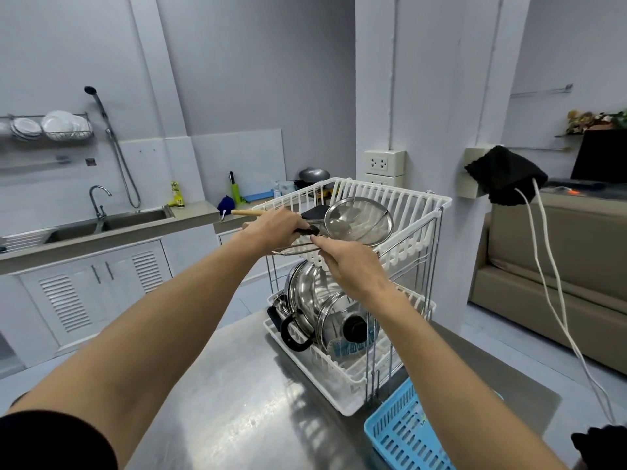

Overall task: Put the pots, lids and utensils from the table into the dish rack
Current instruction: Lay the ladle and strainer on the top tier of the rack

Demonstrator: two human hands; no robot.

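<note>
The left hand [276, 227] is curled tight around a bunch of utensils [307, 228] up at the top shelf of the white dish rack [420, 212]. A wooden handle [246, 213] pokes out past the hand on its left side. A black spatula head [314, 213] sticks out on its right side, over the top shelf.

The right hand [349, 266] is just below and to the right of the left hand. Its fingers pinch a thin metal handle. That handle seems to belong to the round wire strainer [359, 221], which tilts up inside the top shelf, just past both hands. It is hard to tell which handle goes with which tool, because the hands cover them.

Under the right hand, on the bottom shelf, a shiny steel pot [305, 300] with a black handle stands on its side. A glass lid [342, 329] with a black knob leans right next to it, touching it.

The rack stands on a shiny metal table [217, 395]. A blue plastic basket [403, 432] sits on the table near the right arm, just beside the rack's bottom corner.
</note>
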